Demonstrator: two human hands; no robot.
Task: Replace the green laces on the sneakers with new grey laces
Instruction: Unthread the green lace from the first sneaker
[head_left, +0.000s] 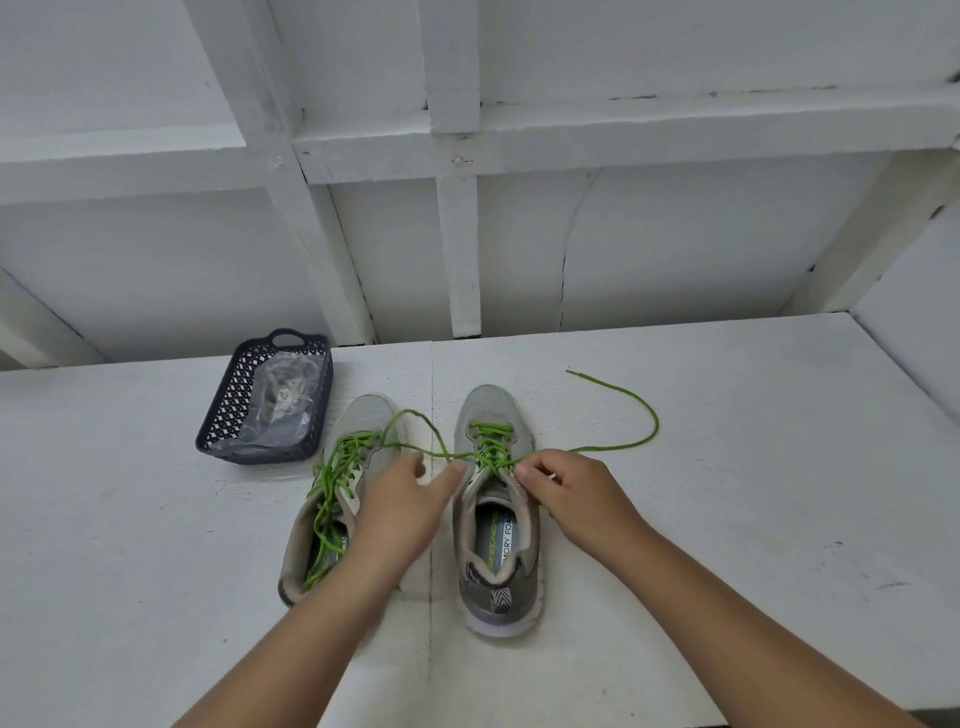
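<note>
- While both bare forearms reach in from the near edge, two grey mesh sneakers stand side by side on the white painted bench (727, 467), with their toes pointing to the far side.
- The right grey sneaker (496, 519) is upright, and its bright green lace (613, 446) is partly undone: the far eyelets are laced, but the near ones are loose.
- One free end of this green lace goes to the right over the bench in a wide curve and ends far from the shoe; the other end makes a loop to the left, over the toe of the neighbour shoe.
- The right hand (566, 491) is at the right side of the lacing, with fingers curled, and it pinches the lace at the crossings.
- The left hand (410, 493) lies between the two shoes; its fingers are stretched toward the same lacing and touch the lace at the tongue. I cannot tell if they really hold it.
- The left grey sneaker (337, 493) has its own green lace (332, 488) loosened, with the ends tucked inside the shoe opening.
- A dark plastic basket with lattice walls (228, 410) is on the far left of the bench, just beside the left sneaker.
- Inside the basket lies a clear plastic bag with pale laces (283, 400).
</note>
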